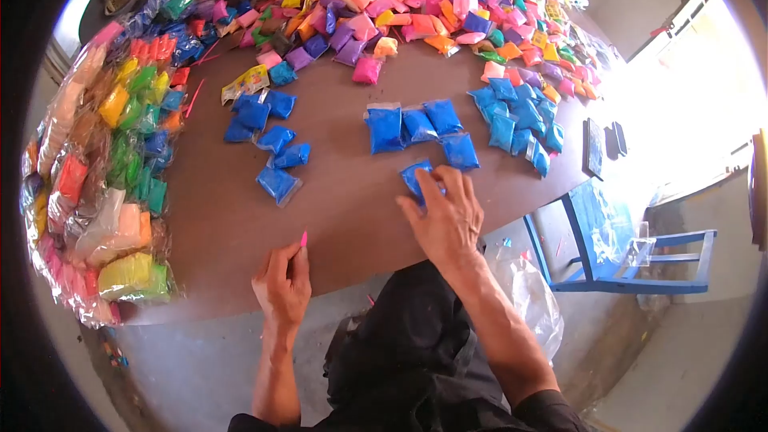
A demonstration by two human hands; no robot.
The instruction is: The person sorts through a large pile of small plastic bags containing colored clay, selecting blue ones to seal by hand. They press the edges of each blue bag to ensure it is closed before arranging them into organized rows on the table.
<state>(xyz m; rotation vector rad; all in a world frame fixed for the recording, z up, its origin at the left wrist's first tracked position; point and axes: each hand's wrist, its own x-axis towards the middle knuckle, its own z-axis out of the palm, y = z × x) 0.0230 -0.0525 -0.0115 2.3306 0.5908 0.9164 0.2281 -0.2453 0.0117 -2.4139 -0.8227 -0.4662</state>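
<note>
Pinching a thin pink stick (303, 238), your left hand (282, 284) rests at the table's (232, 224) near edge. Your right hand (448, 220) grasps a blue powder packet (414, 178); four more blue packets (420, 128) lie just beyond, before the multicoloured packet heap (400, 0).

Blown-out daylight glare from the right, fisheye-dark corners

No text, label, brand or number is legible anywhere on the packets or table.
</note>
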